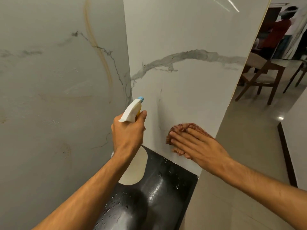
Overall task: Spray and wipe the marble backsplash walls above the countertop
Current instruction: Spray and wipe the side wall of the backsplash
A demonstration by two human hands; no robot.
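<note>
Two white marble backsplash walls with grey veins meet in a corner: one on the left [58,97], one facing me [182,39]. My left hand [127,131] grips a white spray bottle [132,112] with a blue nozzle, pointed at the corner, finger on its yellow trigger. My right hand [197,145] lies flat, pressing a brown cloth [176,129] against the lower part of the facing wall, just above the black countertop [166,185]. Most of the cloth is hidden under my fingers.
The countertop is wet with droplets and shows pale reflections. The facing wall ends at a gold-trimmed edge [245,63]. Beyond it are a tiled floor, wooden chairs [260,77] and a person in a red top [277,32] far back.
</note>
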